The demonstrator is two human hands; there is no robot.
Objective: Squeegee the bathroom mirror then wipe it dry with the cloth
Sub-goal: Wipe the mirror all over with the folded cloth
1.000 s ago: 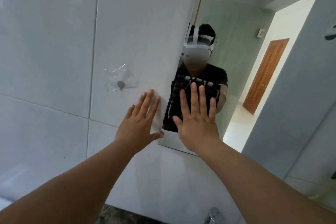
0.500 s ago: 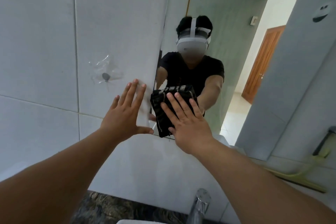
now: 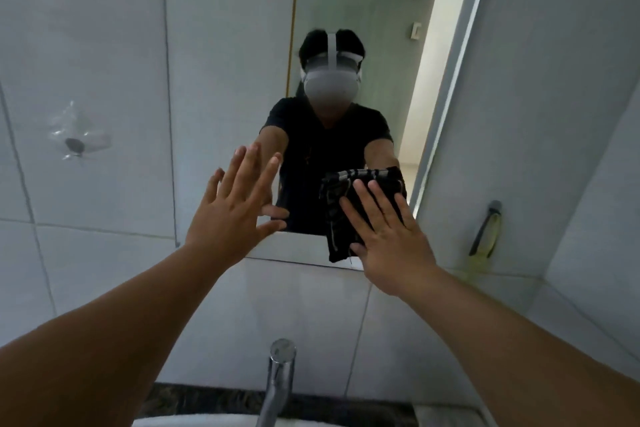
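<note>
The mirror (image 3: 346, 28) fills the middle of the wall, and my own reflection shows in it. My right hand (image 3: 388, 239) lies flat with fingers spread, pressing a dark striped cloth (image 3: 337, 215) against the mirror's lower right corner. The cloth's bottom hangs over the mirror's lower edge. My left hand (image 3: 228, 215) is open with fingers apart, its palm against the lower left part of the glass, and holds nothing. A green and black squeegee (image 3: 485, 236) leans on the ledge to the right of the mirror, away from both hands.
A chrome tap (image 3: 278, 378) rises below between my forearms, with a white basin rim (image 3: 194, 421) and dark stone counter (image 3: 207, 399) behind it. A stick-on hook (image 3: 74, 144) sits on the grey tiles at left. A tiled wall stands close on the right.
My right hand has slid the cloth rightward to the mirror's lower right corner. My left hand has moved from the wall tile onto the glass. The view has tilted down, showing the tap.
</note>
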